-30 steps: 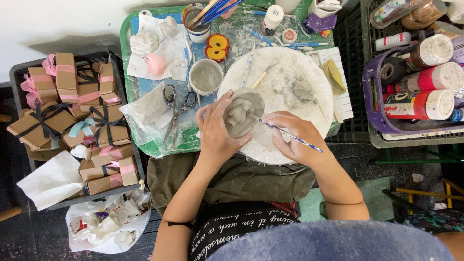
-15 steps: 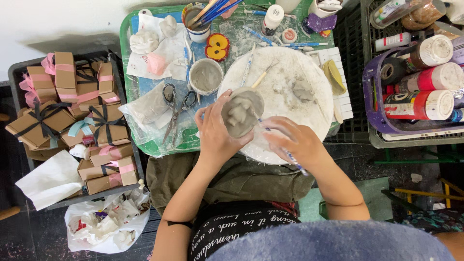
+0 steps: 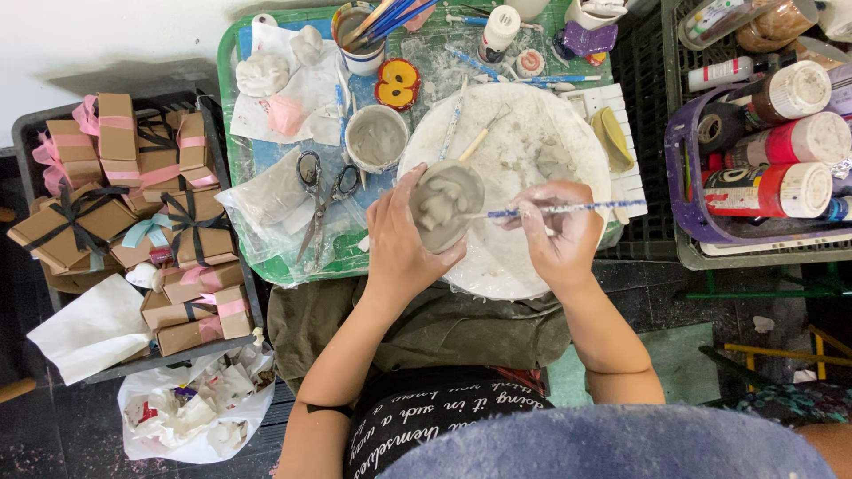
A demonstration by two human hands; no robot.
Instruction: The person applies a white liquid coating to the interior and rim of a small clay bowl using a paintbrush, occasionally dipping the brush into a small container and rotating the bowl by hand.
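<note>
My left hand (image 3: 401,241) grips a small grey clay cup (image 3: 444,204) with a raised clay shape on its face. My right hand (image 3: 557,232) holds a thin paintbrush (image 3: 568,209) with a blue speckled handle, lying level, its tip touching the clay cup. Both hands hover over a round white board (image 3: 515,257) smeared with clay, which rests on a green tray (image 3: 266,257).
Scissors (image 3: 321,197) and a cup of grey slip (image 3: 376,137) sit left of the board. A jar of brushes (image 3: 366,35) stands at the back. A crate of ribbon-tied brown boxes (image 3: 133,204) is at left, a purple basket of paint bottles (image 3: 772,168) at right.
My right hand has swung the brush from pointing down-right to lying level, and its tip has come onto the clay cup. The left hand has kept the cup nearly still.
</note>
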